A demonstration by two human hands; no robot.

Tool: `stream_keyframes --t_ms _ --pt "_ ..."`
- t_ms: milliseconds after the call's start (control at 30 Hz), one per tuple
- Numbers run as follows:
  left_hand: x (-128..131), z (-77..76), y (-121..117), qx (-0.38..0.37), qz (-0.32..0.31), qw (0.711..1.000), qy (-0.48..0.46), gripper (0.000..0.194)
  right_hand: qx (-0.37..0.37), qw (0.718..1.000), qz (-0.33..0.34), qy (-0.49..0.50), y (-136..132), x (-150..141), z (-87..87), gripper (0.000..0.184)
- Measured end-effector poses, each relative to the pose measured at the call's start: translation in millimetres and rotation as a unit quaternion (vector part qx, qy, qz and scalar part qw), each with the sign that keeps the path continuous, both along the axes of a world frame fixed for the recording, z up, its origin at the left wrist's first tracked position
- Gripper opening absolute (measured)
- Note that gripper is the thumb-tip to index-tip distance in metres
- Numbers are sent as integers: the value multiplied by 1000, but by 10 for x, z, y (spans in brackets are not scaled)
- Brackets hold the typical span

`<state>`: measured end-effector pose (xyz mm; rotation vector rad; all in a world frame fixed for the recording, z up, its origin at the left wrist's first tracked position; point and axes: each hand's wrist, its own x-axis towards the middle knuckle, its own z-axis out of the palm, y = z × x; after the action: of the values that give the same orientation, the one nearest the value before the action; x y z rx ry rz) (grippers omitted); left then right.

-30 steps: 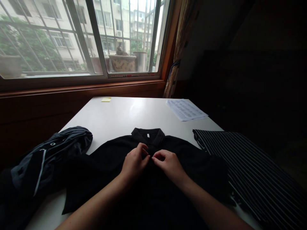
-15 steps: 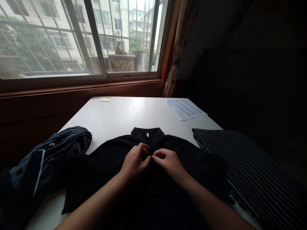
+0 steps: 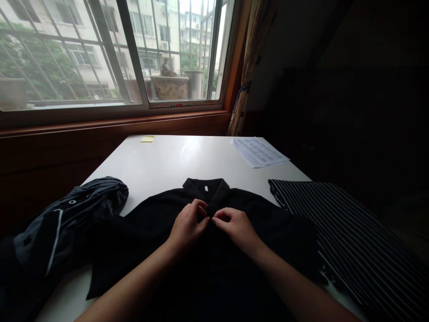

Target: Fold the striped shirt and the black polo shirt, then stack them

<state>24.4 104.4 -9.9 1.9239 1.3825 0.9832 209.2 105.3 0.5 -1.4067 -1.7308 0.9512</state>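
A smooth white table (image 3: 167,158) is bearing a black collared fabric shirt (image 3: 217,268), lying spread centrally before the person. A black, white-striped cloth (image 3: 342,223) is lying rightward, a dark bundled garment (image 3: 87,205) leftward. The left hand (image 3: 188,223) and right hand (image 3: 236,226) are nearly meeting below the collar — fingertips and thumbs pinching the shirt's front — while a small yellow paper note (image 3: 147,139) is resting far off.

Deep shadow, glare on tabletop (image 3: 191,156)
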Motion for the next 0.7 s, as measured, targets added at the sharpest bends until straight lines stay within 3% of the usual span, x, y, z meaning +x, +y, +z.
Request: stream_keyframes --t_ms 700 --pt "-4 -10 2 10 15 999 42 27 49 997 43 -48 23 41 -9 8"
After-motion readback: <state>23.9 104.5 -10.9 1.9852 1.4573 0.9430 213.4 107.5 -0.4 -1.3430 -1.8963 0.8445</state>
